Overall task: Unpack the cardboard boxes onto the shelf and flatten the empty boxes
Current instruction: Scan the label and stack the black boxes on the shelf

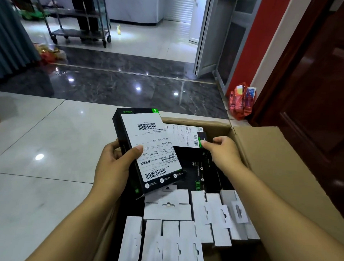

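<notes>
Head view, centre of the frame: your left hand [115, 165] is gripping a black product box [145, 149], thumb curled over its white shipping label and fingers wrapped round the far edge, holding it tilted above the open cardboard box [279, 163]. Your right hand [223, 151] is pinching the green-edged end of a second black box [201, 140] lying flat in the upper part of the carton, also labelled.

Handling, as a judgement: these black boxes are looking stiff, flat and light enough for one hand. The glossy label may be slippery, so you are better off gripping across the narrow edges than by the face.

Contents: the carton, in the lower centre and right of the frame, is holding more black boxes laid flat in its middle, and a packed group of small white boxes with hang tabs [175, 228] standing upright along its near side. Its right flap is standing open. No shelf is appearing in this view; a metal trolley [79, 32] is standing at the upper left.
</notes>
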Motion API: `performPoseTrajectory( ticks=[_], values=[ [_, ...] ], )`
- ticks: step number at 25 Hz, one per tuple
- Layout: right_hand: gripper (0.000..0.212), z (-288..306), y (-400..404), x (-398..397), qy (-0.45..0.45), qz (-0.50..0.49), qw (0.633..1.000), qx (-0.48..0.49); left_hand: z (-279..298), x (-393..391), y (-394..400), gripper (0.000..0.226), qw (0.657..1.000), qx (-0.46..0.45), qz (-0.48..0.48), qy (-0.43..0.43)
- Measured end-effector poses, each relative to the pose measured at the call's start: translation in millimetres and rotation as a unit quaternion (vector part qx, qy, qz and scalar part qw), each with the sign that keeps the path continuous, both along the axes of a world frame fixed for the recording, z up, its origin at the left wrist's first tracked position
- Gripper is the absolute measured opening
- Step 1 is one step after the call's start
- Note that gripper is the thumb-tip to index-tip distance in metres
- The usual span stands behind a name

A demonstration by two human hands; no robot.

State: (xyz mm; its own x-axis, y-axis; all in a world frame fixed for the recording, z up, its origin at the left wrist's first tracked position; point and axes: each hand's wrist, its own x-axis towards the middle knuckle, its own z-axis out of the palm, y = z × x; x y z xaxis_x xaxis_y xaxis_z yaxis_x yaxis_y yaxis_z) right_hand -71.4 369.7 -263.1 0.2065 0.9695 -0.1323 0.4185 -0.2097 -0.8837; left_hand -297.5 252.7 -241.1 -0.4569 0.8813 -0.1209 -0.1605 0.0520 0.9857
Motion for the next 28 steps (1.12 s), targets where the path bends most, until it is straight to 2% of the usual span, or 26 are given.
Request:
performPoseTrajectory(
  ticks=[3, 6, 7, 8, 10, 11, 16, 17, 19, 20, 22, 26, 28],
  values=[
    [0.067, -9, 22, -3, -0.032, 0.021, 0.998, -0.057, -3, -3, 1, 0.034, 1.0, -0.006, 0.009, -0.004],
    [0.096, -45, 54, 1, -0.017, 0.063, 0.993, -0.1, -3, -5, 2, 0.033, 1.0, -0.01, 0.022, -0.005],
    [0.094, -45, 56, 0, 0.0, 0.067, 0.992, -0.105, -2, -5, 2, 0.033, 1.0, -0.01, 0.024, -0.004],
    [0.082, -32, 49, -6, 0.024, 0.07, 0.992, -0.104, -1, -5, 2, 0.033, 1.0, -0.011, 0.027, -0.001],
    [0.037, -1, 29, -18, 0.061, 0.066, 0.993, -0.077, 0, -4, 3, 0.032, 0.999, -0.015, 0.033, 0.006],
    [0.026, 6, 27, -20, 0.076, 0.061, 0.994, -0.058, 0, -4, 3, 0.031, 0.999, -0.016, 0.035, 0.005],
    [0.033, 28, 28, -24, 0.134, 0.038, 0.99, 0.007, 0, -4, 1, 0.032, 0.999, -0.02, 0.039, 0.002],
    [0.045, 30, 29, -22, 0.151, 0.046, 0.988, 0.001, 0, -4, 0, 0.032, 0.999, -0.02, 0.039, 0.002],
    [0.084, 39, 24, -20, 0.164, 0.063, 0.984, -0.038, 1, -5, -3, 0.032, 0.999, -0.021, 0.039, 0.002],
    [0.089, 42, 20, -18, 0.165, 0.075, 0.982, -0.05, 3, -5, -4, 0.032, 0.999, -0.02, 0.039, 0.001],
    [0.079, 43, 10, -12, 0.158, 0.103, 0.979, -0.071, 4, -6, -6, 0.033, 0.999, -0.017, 0.039, -0.002],
    [0.041, 37, -17, -4, 0.176, 0.108, 0.972, -0.114, 3, -7, -10, 0.033, 0.999, -0.018, 0.031, -0.003],
    [0.034, 29, -26, -5, 0.179, 0.096, 0.967, -0.152, 2, -7, -13, 0.033, 0.999, -0.023, 0.028, -0.002]
  ],
)
